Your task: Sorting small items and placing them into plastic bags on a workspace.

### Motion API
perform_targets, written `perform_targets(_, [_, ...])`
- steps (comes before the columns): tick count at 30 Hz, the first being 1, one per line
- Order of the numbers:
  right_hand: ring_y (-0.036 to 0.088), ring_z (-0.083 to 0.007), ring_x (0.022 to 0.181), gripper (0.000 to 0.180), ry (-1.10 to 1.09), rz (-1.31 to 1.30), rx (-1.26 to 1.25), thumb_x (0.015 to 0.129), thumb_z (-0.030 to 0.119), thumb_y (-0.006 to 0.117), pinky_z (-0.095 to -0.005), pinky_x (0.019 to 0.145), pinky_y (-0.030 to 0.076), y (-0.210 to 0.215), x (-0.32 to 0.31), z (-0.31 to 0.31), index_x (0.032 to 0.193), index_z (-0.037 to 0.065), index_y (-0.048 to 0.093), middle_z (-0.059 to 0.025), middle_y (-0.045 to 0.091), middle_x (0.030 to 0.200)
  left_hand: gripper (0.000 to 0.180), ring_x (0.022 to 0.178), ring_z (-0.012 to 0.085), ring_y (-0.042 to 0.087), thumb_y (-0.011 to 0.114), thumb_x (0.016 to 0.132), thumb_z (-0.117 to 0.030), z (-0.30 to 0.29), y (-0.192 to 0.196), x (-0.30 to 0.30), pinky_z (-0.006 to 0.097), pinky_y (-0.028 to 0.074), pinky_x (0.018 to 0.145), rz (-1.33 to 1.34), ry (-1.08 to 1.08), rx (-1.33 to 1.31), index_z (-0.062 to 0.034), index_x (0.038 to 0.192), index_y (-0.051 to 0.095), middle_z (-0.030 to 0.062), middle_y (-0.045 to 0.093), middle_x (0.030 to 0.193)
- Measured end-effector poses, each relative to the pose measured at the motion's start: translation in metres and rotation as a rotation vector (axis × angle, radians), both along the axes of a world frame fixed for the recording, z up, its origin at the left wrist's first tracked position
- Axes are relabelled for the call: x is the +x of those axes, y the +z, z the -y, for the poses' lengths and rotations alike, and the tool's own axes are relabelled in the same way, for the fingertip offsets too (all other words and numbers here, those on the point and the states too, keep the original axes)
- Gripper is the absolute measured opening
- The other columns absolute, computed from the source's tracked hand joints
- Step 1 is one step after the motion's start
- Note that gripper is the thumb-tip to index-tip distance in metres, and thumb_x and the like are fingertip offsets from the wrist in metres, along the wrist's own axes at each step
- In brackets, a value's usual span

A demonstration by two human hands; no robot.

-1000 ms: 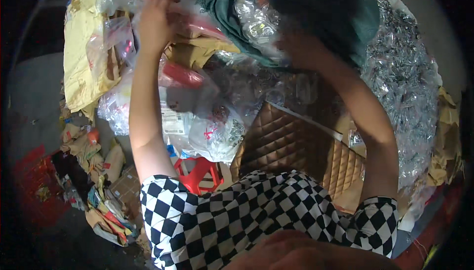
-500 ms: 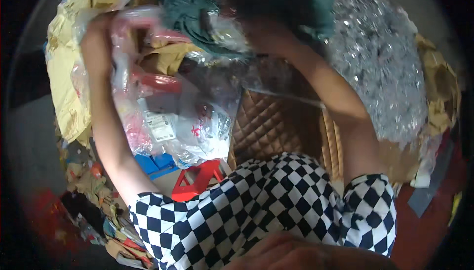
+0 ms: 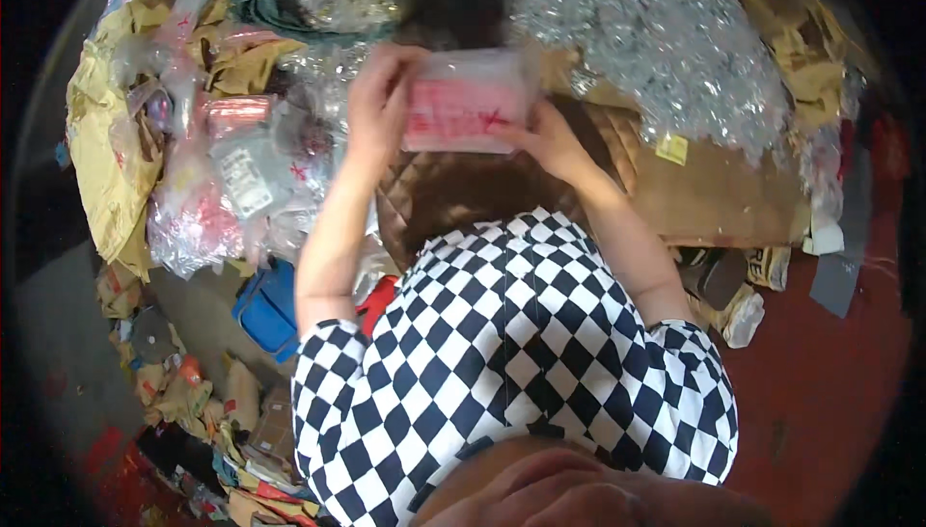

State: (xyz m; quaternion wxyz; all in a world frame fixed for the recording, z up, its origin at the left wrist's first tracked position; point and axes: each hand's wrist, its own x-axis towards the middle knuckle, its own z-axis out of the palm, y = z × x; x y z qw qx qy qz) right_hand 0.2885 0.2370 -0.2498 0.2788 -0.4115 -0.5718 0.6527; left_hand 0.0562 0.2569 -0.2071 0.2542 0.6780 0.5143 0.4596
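Yellow paper wrap (image 3: pixel 101 156) and clear plastic packets (image 3: pixel 207 209) crowd the left; left hand (image 3: pixel 378 93) and right hand (image 3: pixel 550 136) each pinch the pink-printed packet (image 3: pixel 465 103) over brown quilted padding (image 3: pixel 453 194); silver tinsel (image 3: pixel 656 35) spreads far right.

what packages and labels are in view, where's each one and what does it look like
Flat clear packet: pink and red inside, held between left hand and right hand, top centre.
White label: rectangular, on a clear bag at left.
Yellow tag: small square, below silver tinsel.
Blue box: lower left, by the left arm.
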Motion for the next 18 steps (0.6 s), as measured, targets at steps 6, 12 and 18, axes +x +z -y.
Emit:
perform_targets(6, [0.059,-0.0137,0.089,0.048,-0.31,-0.062,-0.251,0.081,0.023,0.071,-0.0269,0.08,0.045,-0.077,0.107,0.082,0.121,0.004,0.053,-0.004,0.064,0.099,0.049,0.093,0.0165,0.06,0.069,0.085,-0.014,0.084,-0.132,0.09,0.028,0.047,0.084,0.495,0.145,-0.612,0.0001,0.127,0.048,0.0091,0.058,0.118])
perform_targets(12, [0.057,-0.0146,0.093,0.047,-0.359,-0.101,-0.199,0.087,0.03,0.063,-0.0291,0.086,0.043,-0.091,0.122,0.125,0.124,0.006,0.05,-0.005,0.061,0.101,0.044,0.096,0.0153,0.062,0.07,0.084,-0.012,0.141,-0.142,0.121,0.027,0.049,0.086,0.716,-0.169,-0.938,-0.0016,0.123,0.053,0.0083,0.062,0.115])
perform_targets(18, [0.052,-0.0117,0.057,0.039,-0.385,-0.042,-0.645,0.09,0.037,0.059,-0.023,0.047,0.042,-0.115,0.124,0.12,0.113,0.006,0.057,-0.0031,0.06,0.082,0.034,0.091,0.0124,0.061,0.069,0.083,-0.009,0.168,-0.142,0.074,0.026,0.049,0.081,0.692,-0.112,-0.886,-0.0005,0.115,0.06,0.0059,0.065,0.105])
